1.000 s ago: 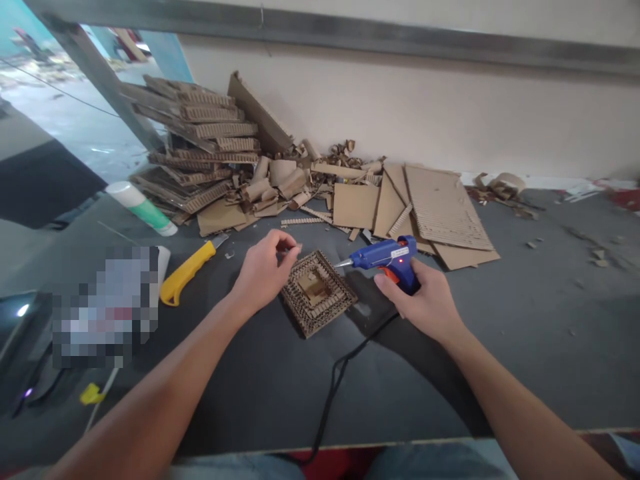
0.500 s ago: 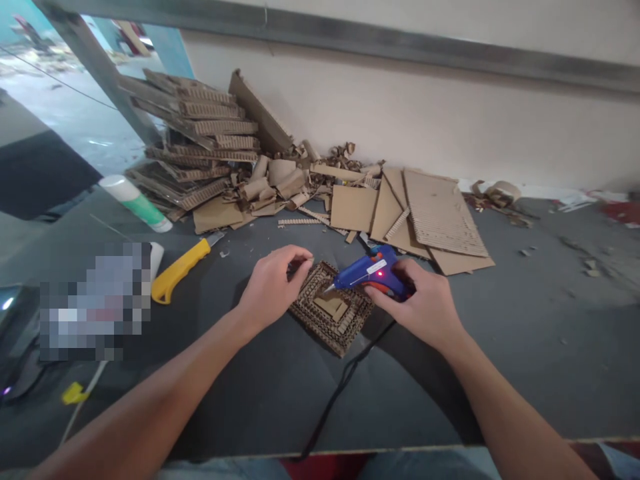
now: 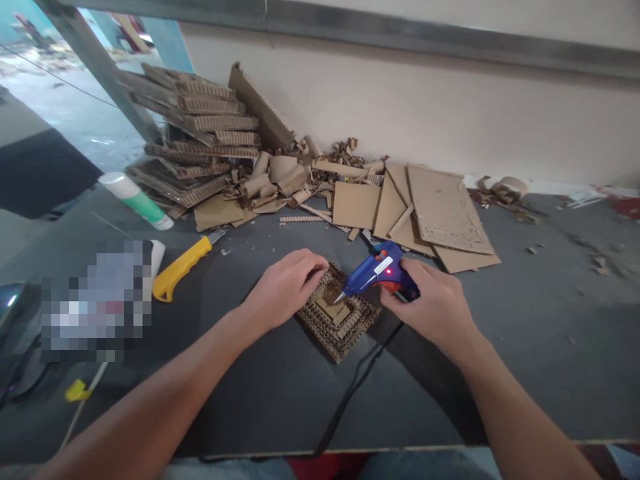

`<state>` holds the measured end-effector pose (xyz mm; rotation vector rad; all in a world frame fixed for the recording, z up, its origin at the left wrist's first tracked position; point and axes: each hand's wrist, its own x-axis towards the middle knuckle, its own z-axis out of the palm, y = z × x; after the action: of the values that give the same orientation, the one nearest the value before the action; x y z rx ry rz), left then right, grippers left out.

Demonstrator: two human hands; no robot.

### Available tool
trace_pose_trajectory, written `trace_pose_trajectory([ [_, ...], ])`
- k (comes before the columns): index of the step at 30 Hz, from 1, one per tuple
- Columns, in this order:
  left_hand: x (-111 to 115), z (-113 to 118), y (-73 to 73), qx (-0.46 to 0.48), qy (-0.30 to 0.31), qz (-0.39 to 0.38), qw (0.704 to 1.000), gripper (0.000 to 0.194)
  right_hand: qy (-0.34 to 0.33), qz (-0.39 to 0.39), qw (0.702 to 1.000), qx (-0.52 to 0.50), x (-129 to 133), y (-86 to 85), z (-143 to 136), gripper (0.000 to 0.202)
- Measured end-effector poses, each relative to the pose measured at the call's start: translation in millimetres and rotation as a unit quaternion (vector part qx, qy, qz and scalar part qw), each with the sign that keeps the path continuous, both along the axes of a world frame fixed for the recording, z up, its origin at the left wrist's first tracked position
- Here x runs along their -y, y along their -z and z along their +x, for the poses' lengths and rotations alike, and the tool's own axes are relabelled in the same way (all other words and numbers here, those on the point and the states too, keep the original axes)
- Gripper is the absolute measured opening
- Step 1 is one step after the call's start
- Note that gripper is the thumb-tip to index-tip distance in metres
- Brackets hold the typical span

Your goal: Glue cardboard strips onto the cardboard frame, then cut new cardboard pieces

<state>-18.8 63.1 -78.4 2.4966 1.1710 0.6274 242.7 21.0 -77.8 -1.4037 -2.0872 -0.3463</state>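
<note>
A square piece of layered corrugated cardboard [image 3: 340, 340] lies on the dark tabletop, with stepped rings of strips around a small flat centre. My right hand [image 3: 433, 293] is wrapped round a blue glue gun [image 3: 373, 272] with a lit red light. Its metal nozzle points down and left, just over the centre of the cardboard piece; I cannot tell whether it touches. My left hand [image 3: 287, 287] is at the piece's far left edge, thumb and fingers closed in a pinch. What lies between those fingertips is hidden.
A yellow utility knife [image 3: 183, 267] and a white-green tube [image 3: 136, 201] lie to the left. Stacked cardboard blocks [image 3: 200, 123], curled scraps [image 3: 280, 177] and flat sheets [image 3: 450, 207] line the back. A black cord [image 3: 345, 400] runs to the front edge.
Both hands have shifted slightly right. The glue gun's nozzle has moved right and a little down over the cardboard piece. My left fingertips are now closer to the piece's far corner.
</note>
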Motion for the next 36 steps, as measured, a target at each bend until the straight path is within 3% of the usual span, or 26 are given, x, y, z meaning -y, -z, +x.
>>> trace_pose_trajectory([
  [3,-3.6,-2.4,-1.7,-0.016,0.074,0.029,0.997,0.023,0.004,0.002,1.0,-0.004,0.9,0.5,-2.9,0.018],
  [11,-8.6,-7.2,4.2,0.031,0.112,0.018,0.993,0.023,-0.038,0.013,0.999,0.002,-0.5,1.2,-2.0,0.016],
  [18,-7.4,-7.7,7.4,0.044,0.117,0.039,0.991,0.022,-0.072,0.008,0.997,0.016,-1.2,2.2,-2.4,0.016],
  [36,-6.0,-7.0,7.3,0.042,0.11,0.044,0.992,0.022,-0.084,-0.003,0.996,0.016,-0.2,3.0,-0.1,0.017],
])
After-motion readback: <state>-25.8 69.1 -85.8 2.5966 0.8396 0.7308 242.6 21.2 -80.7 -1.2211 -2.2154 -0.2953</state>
